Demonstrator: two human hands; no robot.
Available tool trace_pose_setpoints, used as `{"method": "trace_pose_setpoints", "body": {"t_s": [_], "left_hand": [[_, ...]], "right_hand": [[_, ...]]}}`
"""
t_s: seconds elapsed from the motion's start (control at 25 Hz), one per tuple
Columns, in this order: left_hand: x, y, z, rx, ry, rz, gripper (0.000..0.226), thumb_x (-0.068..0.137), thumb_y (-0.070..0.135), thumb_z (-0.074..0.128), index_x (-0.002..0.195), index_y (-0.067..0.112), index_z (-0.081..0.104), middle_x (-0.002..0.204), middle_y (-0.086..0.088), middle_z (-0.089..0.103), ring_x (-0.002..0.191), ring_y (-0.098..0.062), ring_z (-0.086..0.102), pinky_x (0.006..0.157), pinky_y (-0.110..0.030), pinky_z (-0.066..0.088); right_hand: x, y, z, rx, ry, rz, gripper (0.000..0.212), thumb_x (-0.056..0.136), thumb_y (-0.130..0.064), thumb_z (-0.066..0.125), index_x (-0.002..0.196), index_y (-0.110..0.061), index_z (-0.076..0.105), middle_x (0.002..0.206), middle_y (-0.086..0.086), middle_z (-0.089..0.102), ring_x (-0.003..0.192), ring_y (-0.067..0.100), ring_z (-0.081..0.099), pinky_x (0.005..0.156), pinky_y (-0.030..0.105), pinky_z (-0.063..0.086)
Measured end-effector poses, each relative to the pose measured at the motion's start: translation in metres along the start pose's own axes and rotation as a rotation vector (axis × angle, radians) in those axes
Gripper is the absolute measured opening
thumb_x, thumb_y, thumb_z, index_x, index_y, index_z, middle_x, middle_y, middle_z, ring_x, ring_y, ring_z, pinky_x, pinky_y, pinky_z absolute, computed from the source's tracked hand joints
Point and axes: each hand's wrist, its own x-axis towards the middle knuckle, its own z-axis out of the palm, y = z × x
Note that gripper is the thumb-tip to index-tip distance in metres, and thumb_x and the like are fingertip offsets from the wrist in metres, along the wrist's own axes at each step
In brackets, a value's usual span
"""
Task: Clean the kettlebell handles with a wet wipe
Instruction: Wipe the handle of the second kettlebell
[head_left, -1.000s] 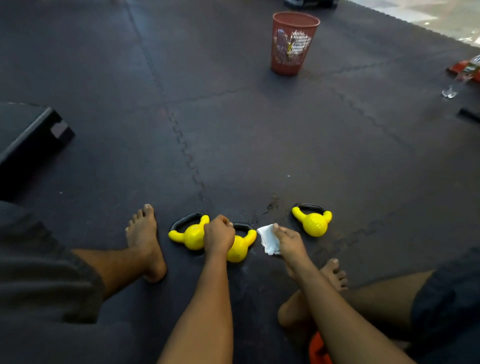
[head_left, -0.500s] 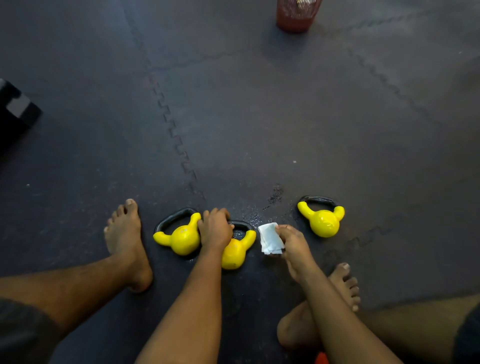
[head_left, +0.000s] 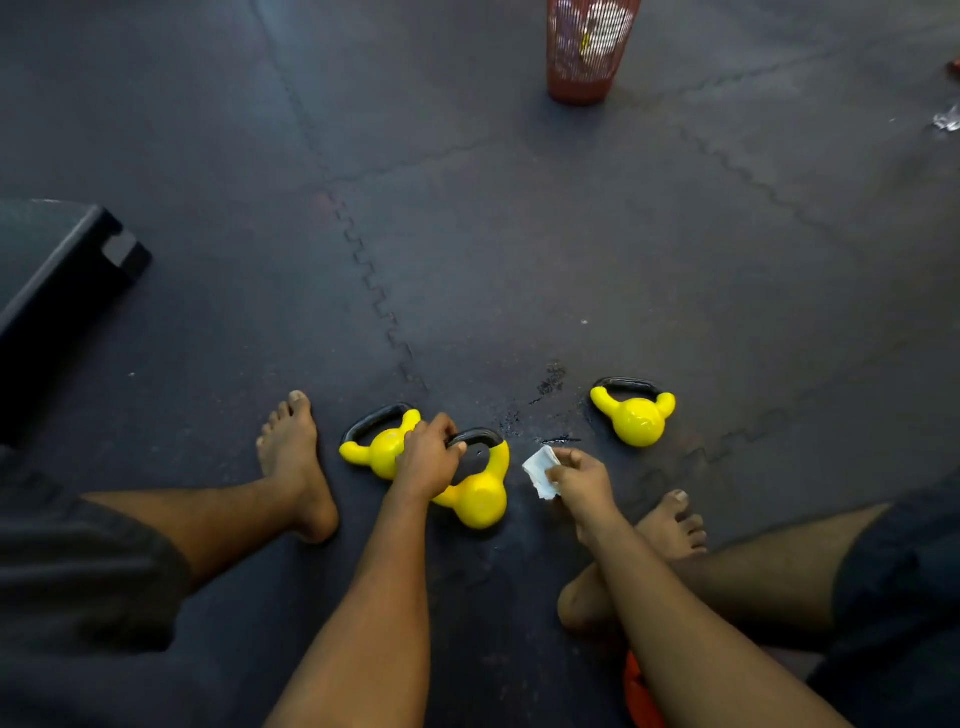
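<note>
The left hand (head_left: 428, 462) grips the black handle (head_left: 478, 434) of the middle kettlebell (head_left: 480, 501), which lies on the floor (head_left: 519, 260) beneath it. The right hand (head_left: 584, 480) pinches a wet wipe (head_left: 540, 470) just to the right of that handle, apart from it. Recommended: steady the kettlebell with the left hand, wrap the wipe round the exposed arc, rub along its full curve, then shift the grip to reach the covered section.

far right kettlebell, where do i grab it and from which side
Take the far right kettlebell by its black handle, mid-arch. It looks tipped over, with the handle on the far side and the loop open, so come down from above on that far side and hook fingers through.
</note>
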Motion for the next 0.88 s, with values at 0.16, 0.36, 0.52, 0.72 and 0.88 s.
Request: {"method": "trace_pose_setpoints", "body": {"t_s": [0.16, 0.36, 0.52, 0.72, 0.88], "left_hand": [[-0.028, 0.005, 0.003, -0.227, -0.012, -0.014, 0.015, 0.089, 0.028, 0.06, 0.091, 0.042, 0.054, 0.104, -0.007, 0.064, 0.1, -0.027, 0.061, 0.089, -0.046, 0.051], [-0.044, 0.021, 0.017, -0.372, 0.006, 0.079, 0.02, 0.089, 0.017, 0.062, 0.1, 0.032, 0.067, 0.105, -0.005, 0.066, 0.099, -0.021, 0.063, 0.092, -0.042, 0.051], [-0.039, 0.017, 0.024, -0.402, 0.059, 0.092, 0.02, 0.087, 0.018, 0.064, 0.105, 0.028, 0.068, 0.104, -0.004, 0.066, 0.099, -0.019, 0.063, 0.093, -0.04, 0.051], [-0.027, 0.016, 0.023, -0.397, 0.013, 0.105, 0.016, 0.088, 0.023, 0.065, 0.093, 0.038, 0.064, 0.102, -0.002, 0.065, 0.096, -0.015, 0.062, 0.092, -0.037, 0.051], [-0.017, 0.019, 0.025, -0.38, 0.029, 0.087, 0.013, 0.089, 0.022, 0.064, 0.093, 0.034, 0.065, 0.103, -0.002, 0.066, 0.097, -0.015, 0.062, 0.092, -0.037, 0.051]], "right_hand": [[-0.024, 0.002, -0.001, -0.065, 0.11, -0.027, 0.026, 0.074, -0.002, 0.06, 0.094, -0.012, 0.073, 0.085, 0.012, 0.073, 0.071, 0.026, 0.066, 0.062, 0.038, 0.055], [-0.034, -0.006, -0.001, -0.235, 0.113, -0.074, 0.026, 0.081, -0.003, 0.06, 0.097, -0.018, 0.074, 0.088, 0.008, 0.069, 0.083, 0.023, 0.062, 0.066, 0.026, 0.044], [-0.022, -0.004, 0.006, -0.239, -0.082, -0.093, 0.034, 0.08, -0.002, 0.056, 0.103, -0.021, 0.071, 0.083, 0.006, 0.07, 0.076, 0.022, 0.063, 0.063, 0.03, 0.051], [-0.018, 0.011, -0.006, 0.011, -0.392, 0.06, 0.038, 0.082, 0.01, 0.056, 0.112, -0.011, 0.065, 0.091, 0.007, 0.068, 0.082, 0.018, 0.064, 0.066, 0.029, 0.055], [-0.013, 0.017, -0.004, -0.017, -0.238, -0.045, 0.042, 0.081, 0.014, 0.053, 0.116, -0.006, 0.064, 0.09, 0.007, 0.069, 0.076, 0.015, 0.065, 0.062, 0.02, 0.054]]}}
